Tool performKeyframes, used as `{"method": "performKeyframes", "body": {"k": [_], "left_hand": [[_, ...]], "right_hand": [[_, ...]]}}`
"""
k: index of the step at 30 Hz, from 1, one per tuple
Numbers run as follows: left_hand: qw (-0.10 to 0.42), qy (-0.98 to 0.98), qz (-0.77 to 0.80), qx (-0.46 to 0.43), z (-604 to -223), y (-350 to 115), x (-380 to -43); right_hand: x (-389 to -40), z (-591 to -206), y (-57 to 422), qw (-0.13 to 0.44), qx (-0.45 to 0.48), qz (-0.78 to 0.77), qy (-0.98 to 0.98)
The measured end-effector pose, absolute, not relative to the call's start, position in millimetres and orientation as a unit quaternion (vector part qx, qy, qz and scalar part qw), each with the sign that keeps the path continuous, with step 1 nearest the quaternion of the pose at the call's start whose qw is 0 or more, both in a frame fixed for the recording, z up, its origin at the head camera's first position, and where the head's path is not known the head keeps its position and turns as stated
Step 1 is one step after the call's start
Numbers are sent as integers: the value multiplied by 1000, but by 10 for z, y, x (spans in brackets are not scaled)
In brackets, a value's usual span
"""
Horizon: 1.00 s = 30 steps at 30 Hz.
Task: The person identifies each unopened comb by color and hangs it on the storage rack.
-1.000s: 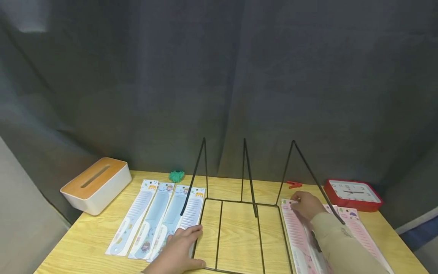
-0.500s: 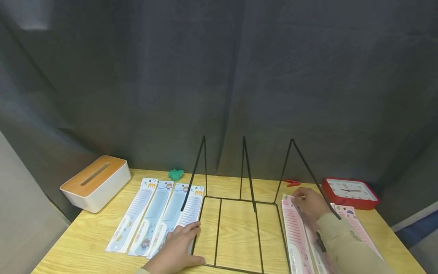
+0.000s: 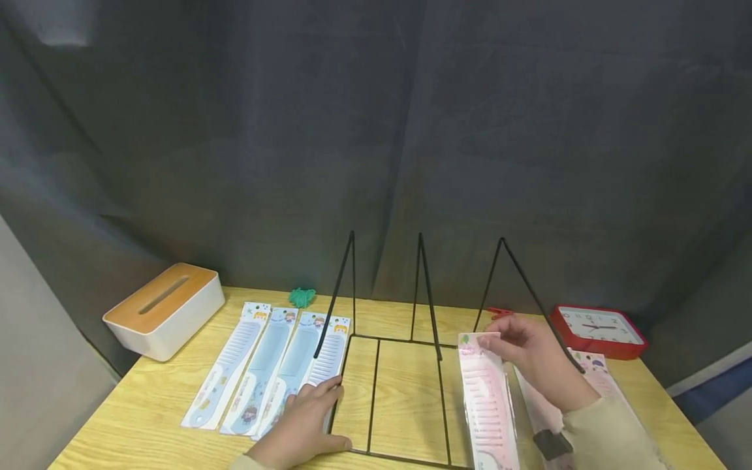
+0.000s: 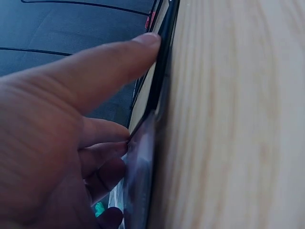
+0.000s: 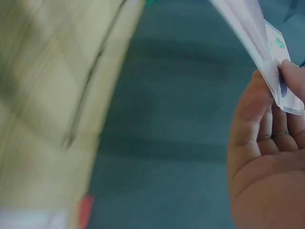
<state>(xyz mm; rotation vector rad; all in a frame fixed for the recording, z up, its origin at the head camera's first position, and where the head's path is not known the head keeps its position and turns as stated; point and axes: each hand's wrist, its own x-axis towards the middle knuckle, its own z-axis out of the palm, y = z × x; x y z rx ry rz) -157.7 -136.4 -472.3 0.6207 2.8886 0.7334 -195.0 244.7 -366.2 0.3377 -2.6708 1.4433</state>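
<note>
My right hand [image 3: 529, 356] pinches the top of a pink comb in a clear pack [image 3: 486, 405], its thumb on the card's front in the head view. The raised pack hangs over the right side of a black wire rack [image 3: 375, 391]. Seen from the right wrist, thumb and forefinger grip the card's end [image 5: 281, 71]. My left hand [image 3: 302, 424] rests at the rack's front left corner, thumb and fingers spread. In the left wrist view, the thumb's tip touches the black wire [image 4: 162, 62], with fingertips beside a clear pack edge [image 4: 139, 176].
Several packaged blue combs [image 3: 258, 378] lie left of the rack, more pink ones [image 3: 599, 375] to the right. Behind are a white tissue box with wooden lid [image 3: 167, 313], green bundle [image 3: 302, 297], red clip [image 3: 498, 312] and red clock [image 3: 599, 331]. Three wire prongs [image 3: 427, 294] rise from the rack.
My right hand has lifted the leftmost pink comb pack off the table and carried it left over the rack's edge. My left hand stays at the rack's corner.
</note>
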Motion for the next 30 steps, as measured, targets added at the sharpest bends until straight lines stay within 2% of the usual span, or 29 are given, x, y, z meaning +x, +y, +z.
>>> {"method": "performKeyframes", "body": {"k": [6,10,14,22,26,30], "left_hand": [[49,948,241,202,-4718,-1369,-1576],[46,948,240,203,-4716,-1375,-1574],[42,948,238,206,-4712,-1377,-1573],[58,945,247,205,-4704,-1373,-1564],[61,947,240,203,-4703,-1366,-1571],[61,948,235,204,-4699,-1366,-1583]], "right_hand": [[-1307,-3231,1914,101,272,530,-797],[-1082,-3081,1723,101,356,585,-721],[-1028,-2986,1617,136,338,584,-726],[-1144,-2976,1572,199,300,537,-763],[-1261,-2978,1565,196,253,534,-783],[-1488,-2953,1543,164,192,559,-789]]}}
